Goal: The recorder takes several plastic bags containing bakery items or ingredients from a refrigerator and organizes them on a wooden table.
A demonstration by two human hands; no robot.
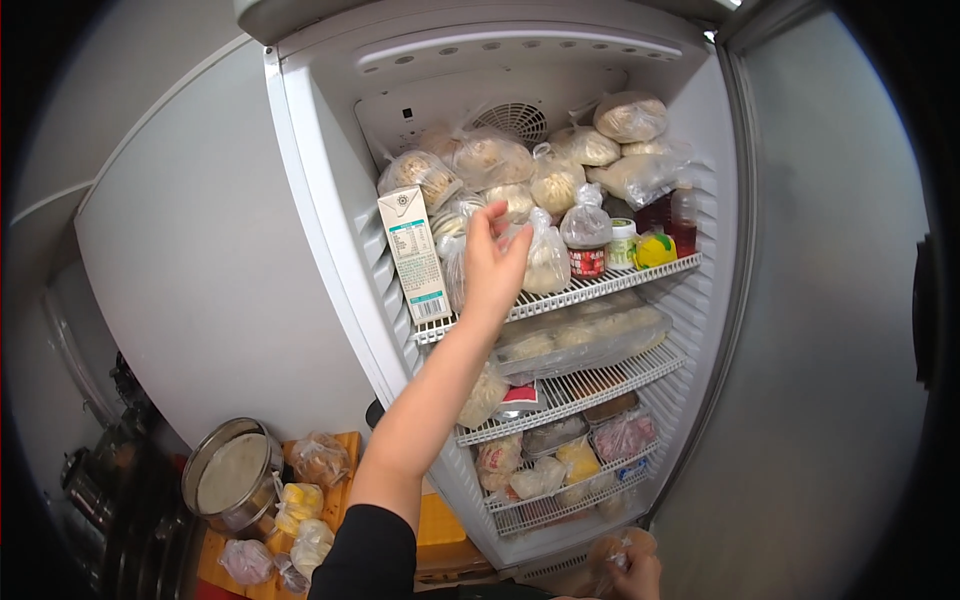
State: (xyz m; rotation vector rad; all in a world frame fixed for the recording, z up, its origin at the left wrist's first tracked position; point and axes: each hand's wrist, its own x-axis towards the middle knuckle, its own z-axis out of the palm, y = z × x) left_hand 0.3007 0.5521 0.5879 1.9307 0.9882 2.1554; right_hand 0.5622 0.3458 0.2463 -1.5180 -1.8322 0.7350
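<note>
My left hand (495, 250) is raised at the top shelf, fingers bent but apart and seemingly empty, in front of bags of pale food (545, 262). A white carton (412, 260) stands left of it. To the right stand a bagged jar (586, 255), a green-and-white tub (621, 243) and a yellow package (656, 251). More bags (490, 156) are heaped behind. My right hand (630, 568) is low at the bottom edge, closed on a plastic bag (608, 555), its contents hard to make out.
The open fridge door (800, 300) stands at the right. Lower shelves (575, 398) hold trays and bags. At bottom left a steel pot (228, 470) and several bagged items (246, 560) sit on a wooden surface (220, 575), beside dark cookware (100, 500) and a white panel (200, 250).
</note>
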